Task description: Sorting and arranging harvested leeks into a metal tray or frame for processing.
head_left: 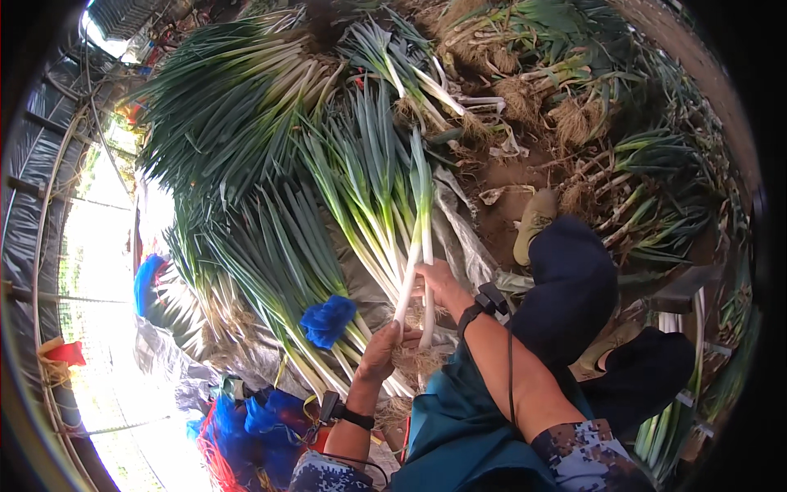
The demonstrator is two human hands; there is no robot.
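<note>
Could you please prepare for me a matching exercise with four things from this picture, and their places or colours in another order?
1. left hand
2. right hand
3. crumpled bundle
4. upper shoe

A. tan, beside brown soil
B. nearer the roots of the held leeks
C. blue, lying on other leeks
D. farther up the held leeks' stalks

Pairs: 1-B, 2-D, 3-C, 4-A

We see brown earth floor [502,174], with creased grey sheet [466,234] over part of it. On sheet: leeks [283,238] side by side, green leaves pointing toward upper left, pale stems toward us. On bare earth to right: loose heaps of root-on leeks [648,156], dry leaf scraps [510,149]. Under large upper-left leek fan [238,90], support hidden from us.
</note>
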